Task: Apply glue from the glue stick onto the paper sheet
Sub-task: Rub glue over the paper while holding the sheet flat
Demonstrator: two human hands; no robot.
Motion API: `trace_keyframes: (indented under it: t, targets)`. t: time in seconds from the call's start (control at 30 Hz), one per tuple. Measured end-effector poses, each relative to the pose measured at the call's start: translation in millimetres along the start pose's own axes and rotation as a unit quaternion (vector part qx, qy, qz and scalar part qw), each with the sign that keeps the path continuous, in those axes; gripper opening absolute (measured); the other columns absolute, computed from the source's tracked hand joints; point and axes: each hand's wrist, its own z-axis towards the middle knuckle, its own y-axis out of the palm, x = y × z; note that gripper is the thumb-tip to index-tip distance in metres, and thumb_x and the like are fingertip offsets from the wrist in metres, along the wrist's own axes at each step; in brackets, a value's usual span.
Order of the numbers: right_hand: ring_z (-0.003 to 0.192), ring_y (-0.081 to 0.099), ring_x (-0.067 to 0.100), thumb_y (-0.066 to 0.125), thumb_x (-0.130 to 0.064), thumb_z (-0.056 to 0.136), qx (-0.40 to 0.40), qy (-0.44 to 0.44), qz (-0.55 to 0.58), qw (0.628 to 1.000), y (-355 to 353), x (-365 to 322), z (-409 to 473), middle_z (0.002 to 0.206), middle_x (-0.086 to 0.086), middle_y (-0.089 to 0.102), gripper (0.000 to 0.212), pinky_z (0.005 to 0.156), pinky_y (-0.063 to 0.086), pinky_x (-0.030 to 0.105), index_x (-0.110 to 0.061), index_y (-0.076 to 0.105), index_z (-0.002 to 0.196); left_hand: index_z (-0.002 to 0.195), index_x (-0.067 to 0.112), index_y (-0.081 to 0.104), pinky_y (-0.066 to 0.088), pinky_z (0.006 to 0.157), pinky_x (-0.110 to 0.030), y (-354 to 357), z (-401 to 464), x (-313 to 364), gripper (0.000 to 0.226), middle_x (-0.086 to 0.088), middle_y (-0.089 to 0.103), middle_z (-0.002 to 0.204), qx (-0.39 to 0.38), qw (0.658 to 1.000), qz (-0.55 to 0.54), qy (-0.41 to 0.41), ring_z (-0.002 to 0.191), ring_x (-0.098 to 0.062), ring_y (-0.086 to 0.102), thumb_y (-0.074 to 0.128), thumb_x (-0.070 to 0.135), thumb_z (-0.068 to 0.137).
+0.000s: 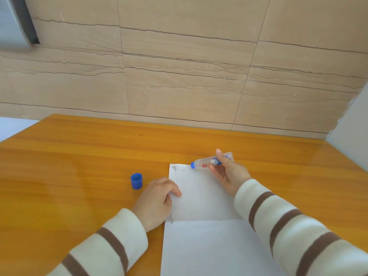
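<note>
Beige stone-look wall tiles (179,76) with dark veins are seen behind an orange wooden tabletop (79,160). On the tabletop a white paper sheet (201,196) is laid lengthwise away from the person, with a crease or edge running across it partway down and a few grey smudges near its far left corner and at its left edge.

The glue stick (211,161), a clear tube with a blue tip and a small red label, is held in the grip of the right hand (227,174): thumb and fingers are closed round its middle. The tube is held nearly level, with the blue tip pointed left at the far edge of the sheet, near its far right corner; whether the tip touches the paper cannot be told.

The left hand (157,198) is rested on the sheet's left edge, fingers loosely bent and pressed on the paper, nothing being grasped. A blue cap (136,181) is stood upright on the tabletop, left of the sheet and just beyond the left hand. Both arms are covered by cream sleeves (298,228) with brown stripes.
</note>
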Motion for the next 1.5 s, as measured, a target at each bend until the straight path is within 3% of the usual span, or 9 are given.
trace_keyframes:
  t: [0.17, 0.27, 0.47, 0.67, 0.77, 0.9, 1.1, 1.27, 1.5]
  targets:
    - [0.073, 0.069, 0.019, 0.076, -0.025, 0.076, -0.018, 0.009, -0.016, 1.0, 14.1, 8.3, 0.5, 0.091, 0.011, 0.064, 0.031, 0.054, 0.056, 0.019, -0.001, 0.063, 0.09, 0.095, 0.019, 0.066, 0.03, 0.09, -0.008, 0.1, 0.7, -1.1, 0.036, 0.007, 0.058, 0.111, 0.002, 1.0, 0.002, 0.008, 0.109, -0.008, 0.046, 0.04, -0.004, 0.087]
    - [0.072, 0.07, 0.02, 0.076, -0.024, 0.077, -0.027, 0.01, -0.013, 0.999, 20.8, 11.3, 0.9, 0.089, 0.011, 0.064, 0.03, 0.054, 0.056, 0.019, 0.0, 0.063, 0.091, 0.096, 0.021, 0.065, 0.028, 0.086, -0.002, 0.4, 1.1, -1.9, 0.035, 0.009, 0.057, 0.111, 0.003, 1.0, 0.003, 0.009, 0.109, -0.006, 0.046, 0.04, -0.002, 0.088]
    - [0.068, 0.071, 0.018, 0.076, -0.024, 0.076, -0.032, 0.017, -0.036, 0.999, 29.3, 16.5, 1.7, 0.09, 0.011, 0.064, 0.033, 0.056, 0.057, 0.02, -0.001, 0.063, 0.097, 0.096, 0.021, 0.065, 0.033, 0.094, -0.014, 0.1, 0.5, -1.1, 0.034, 0.009, 0.057, 0.112, 0.002, 1.0, 0.0, 0.004, 0.11, -0.006, 0.045, 0.039, -0.001, 0.089]
    - [0.069, 0.069, 0.018, 0.077, -0.02, 0.076, -0.026, 0.012, -0.034, 0.999, 26.3, 13.8, 2.2, 0.09, 0.011, 0.063, 0.033, 0.057, 0.058, 0.02, 0.0, 0.063, 0.098, 0.097, 0.023, 0.064, 0.029, 0.087, -0.002, 1.5, 1.0, -2.7, 0.034, 0.011, 0.056, 0.112, 0.0, 1.0, 0.004, 0.006, 0.11, -0.004, 0.044, 0.039, 0.0, 0.089]
    - [0.064, 0.068, 0.016, 0.076, -0.02, 0.077, -0.02, 0.007, -0.038, 0.999, 21.7, 10.6, 1.5, 0.088, 0.01, 0.063, 0.034, 0.055, 0.057, 0.019, 0.001, 0.063, 0.101, 0.097, 0.021, 0.065, 0.027, 0.088, -0.004, 1.9, 1.2, -3.3, 0.035, 0.01, 0.056, 0.112, -0.001, 1.0, 0.003, 0.009, 0.11, -0.006, 0.044, 0.039, -0.001, 0.089]
    - [0.073, 0.068, 0.018, 0.076, -0.02, 0.077, -0.01, 0.007, -0.044, 0.999, 12.9, 4.8, 0.7, 0.095, 0.011, 0.064, 0.03, 0.059, 0.059, 0.021, -0.002, 0.064, 0.097, 0.097, 0.021, 0.065, 0.026, 0.086, -0.001, 2.3, 1.4, -3.5, 0.035, 0.01, 0.056, 0.113, -0.003, 1.0, 0.004, 0.009, 0.11, -0.006, 0.044, 0.039, -0.002, 0.089]
    - [0.077, 0.068, 0.02, 0.077, -0.02, 0.076, 0.006, 0.0, -0.041, 0.999, -1.1, -4.0, -0.9, 0.102, 0.014, 0.063, 0.043, 0.057, 0.058, 0.021, 0.003, 0.061, 0.109, 0.096, 0.022, 0.064, 0.032, 0.093, -0.012, 2.1, 0.6, -2.7, 0.034, 0.01, 0.056, 0.113, -0.005, 1.0, 0.008, 0.007, 0.11, -0.006, 0.044, 0.039, 0.0, 0.089]
    - [0.08, 0.068, 0.021, 0.077, -0.021, 0.076, 0.022, 0.002, -0.045, 0.999, -13.4, -11.8, -2.4, 0.106, 0.015, 0.064, 0.042, 0.058, 0.059, 0.021, 0.002, 0.061, 0.109, 0.094, 0.02, 0.065, 0.029, 0.087, -0.003, 2.3, 1.0, -3.0, 0.035, 0.01, 0.056, 0.111, -0.004, 1.0, 0.008, 0.007, 0.11, -0.007, 0.045, 0.039, -0.003, 0.088]
    - [0.082, 0.068, 0.021, 0.076, -0.021, 0.076, 0.037, -0.003, -0.042, 0.998, -28.8, -19.6, -2.9, 0.103, 0.014, 0.063, 0.044, 0.059, 0.06, 0.022, 0.001, 0.061, 0.111, 0.092, 0.019, 0.066, 0.031, 0.091, -0.01, 2.7, -0.2, -1.1, 0.035, 0.011, 0.056, 0.108, 0.003, 1.0, 0.007, 0.004, 0.108, -0.007, 0.046, 0.04, -0.004, 0.088]
